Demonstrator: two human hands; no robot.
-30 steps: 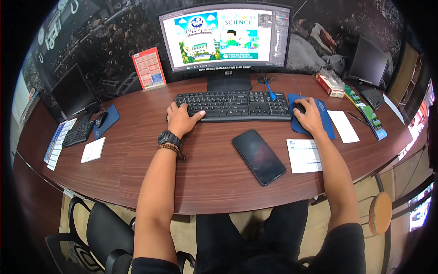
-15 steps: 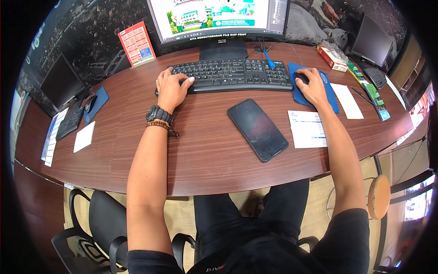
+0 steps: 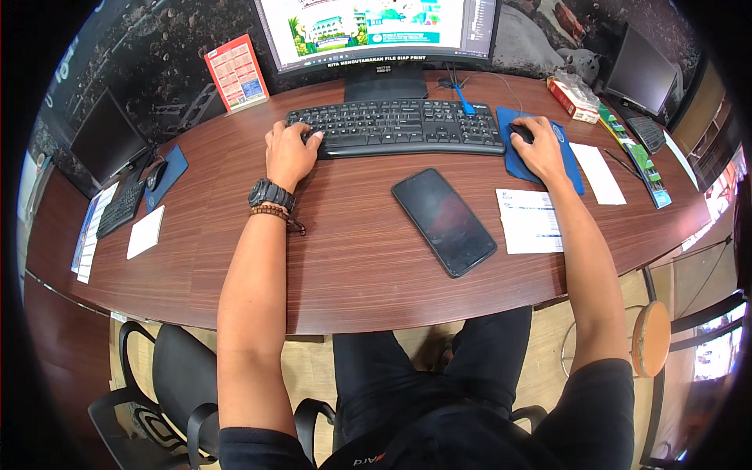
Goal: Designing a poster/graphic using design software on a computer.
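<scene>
On the desk (image 3: 345, 258), hands (image 3: 291, 154) (image 3: 540, 150) touch keyboard (image 3: 395, 129) and mouse (image 3: 521, 134).

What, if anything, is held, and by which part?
The right hand holds the black mouse over its top; the left hand holds nothing, resting at the left end of the keyboard.

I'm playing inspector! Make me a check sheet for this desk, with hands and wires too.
Surface: brown wood-look desk
Things in use: black keyboard; black mouse on a blue pad; lit monitor behind
Clutter: dark phone nearer the person, printed paper beside it, red-and-white box at right
Hands: left hand on the keyboard's left end, right hand over the mouse
Cables: blue cable at the keyboard's back edge
Surroundings: black chair at left, round stool at right
</scene>
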